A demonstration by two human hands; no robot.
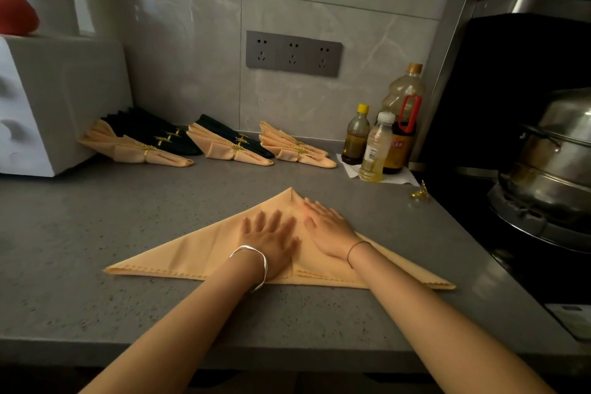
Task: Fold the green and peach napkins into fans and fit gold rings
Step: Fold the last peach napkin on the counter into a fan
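Step in hand: flattening. The peach napkin [192,253] is lying on the table [80,227] near the front edge, folded into a triangle with its apex pointing away from the person. The left hand [271,233] and right hand [326,227] are both pressing flat on its middle, fingers straight and spread, gripping nothing, and the two are sitting side by side, almost touching. My read is that they're smoothing the diagonal fold, and pleating isn't started on this one.

Finished fans [230,145], peach and dark green and already ringed, are sitting in three groups at the back, so the job is looking well along. One loose gold ring [420,193] is waiting at the table's right edge, near the bottles [374,150].

The next move is calling for pinching one edge, running even accordion pleats with the layers aligned, then reaching right for the ring.
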